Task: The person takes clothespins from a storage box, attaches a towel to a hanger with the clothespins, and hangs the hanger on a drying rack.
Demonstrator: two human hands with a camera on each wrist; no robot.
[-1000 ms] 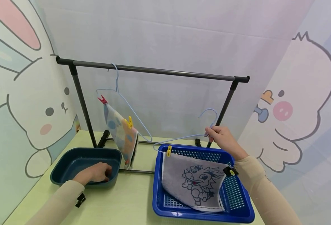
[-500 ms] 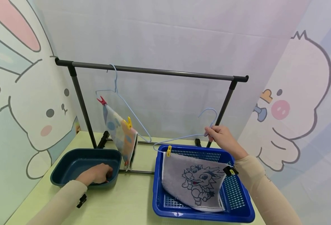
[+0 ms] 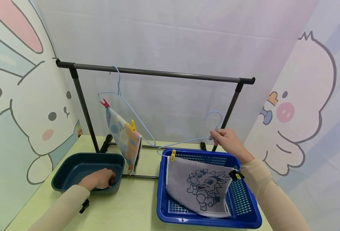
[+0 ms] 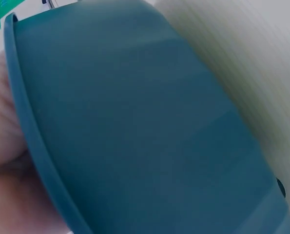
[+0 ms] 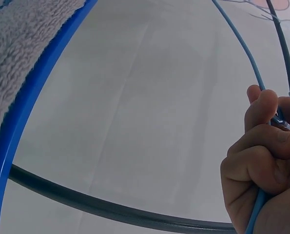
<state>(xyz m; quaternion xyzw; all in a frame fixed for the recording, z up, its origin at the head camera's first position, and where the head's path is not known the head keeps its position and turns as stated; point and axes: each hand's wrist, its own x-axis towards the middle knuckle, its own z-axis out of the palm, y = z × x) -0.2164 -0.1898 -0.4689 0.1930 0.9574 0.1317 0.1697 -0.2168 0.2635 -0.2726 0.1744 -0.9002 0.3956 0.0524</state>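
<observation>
In the head view my left hand (image 3: 99,178) reaches into the dark teal basin (image 3: 60,162), fingers curled down near its right wall. A small red thing (image 3: 110,186) shows at the fingertips; most of it is hidden. The left wrist view is mostly filled by the basin's outer wall (image 4: 135,117). My right hand (image 3: 227,141) pinches a light blue wire hanger (image 3: 187,141) below its hook. From that hanger a grey towel (image 3: 187,186) with a dragon drawing lies over the blue basket, a yellow clothespin (image 3: 173,155) on its left corner.
A dark clothes rack (image 3: 164,73) spans the back. On it hangs another blue hanger (image 3: 135,112) with a colourful cloth (image 3: 120,134), held by a red clothespin (image 3: 104,103) and a yellow clothespin (image 3: 132,126). The blue basket (image 3: 208,221) stands front right on the pale green table (image 3: 135,205).
The left hand has shifted slightly right inside the basin, and a bit of red has come into view at its fingertips. My right hand and the hanger have barely moved.
</observation>
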